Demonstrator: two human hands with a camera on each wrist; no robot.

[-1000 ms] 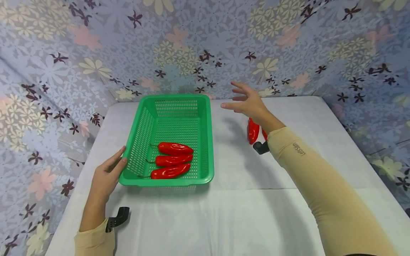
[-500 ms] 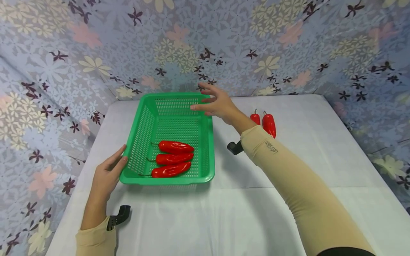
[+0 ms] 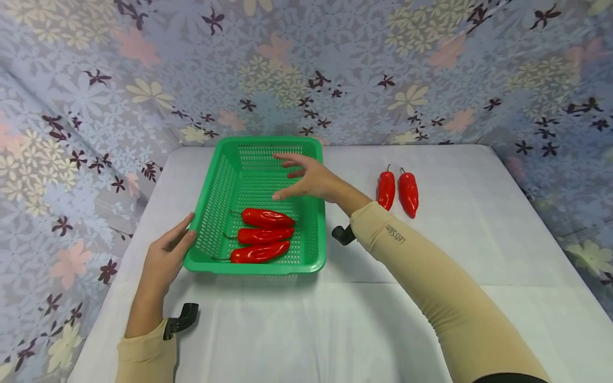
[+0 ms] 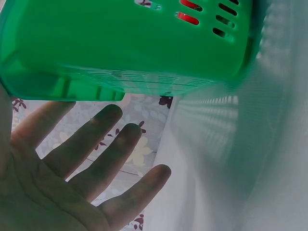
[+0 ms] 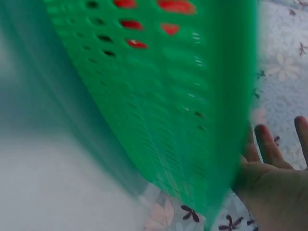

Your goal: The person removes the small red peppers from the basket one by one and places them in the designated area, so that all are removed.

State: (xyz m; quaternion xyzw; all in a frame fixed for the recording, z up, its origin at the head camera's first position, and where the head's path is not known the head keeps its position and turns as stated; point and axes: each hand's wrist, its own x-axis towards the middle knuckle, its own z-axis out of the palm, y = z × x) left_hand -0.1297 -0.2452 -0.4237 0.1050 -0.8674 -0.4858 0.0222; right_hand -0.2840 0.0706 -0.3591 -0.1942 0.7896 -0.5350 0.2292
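A green plastic basket (image 3: 258,269) with slotted walls stands on the table, left of centre. Three red chili peppers (image 3: 266,235) lie side by side in its front half, stems to the left. My left hand (image 3: 165,260) touches the basket's left rim with thumb and forefinger; in the left wrist view the fingers (image 4: 103,137) are straight and spread below the rim. Over the basket's right rear part reaches my right hand (image 3: 311,178), fingers extended, thumb apart, holding nothing. The right wrist view shows it partly hidden behind the basket wall (image 5: 192,106).
Two more red chili peppers (image 3: 408,192) lie on the white tablecloth (image 3: 460,229) right of the basket, stems away from me; the right sleeve (image 3: 407,250) covers the tip of one. Floral fabric (image 3: 364,64) hangs behind the table.
My right hand has moved left from near the two loose peppers to over the basket and then lower, its thumb parting from the fingers. My left hand stays at the rim.
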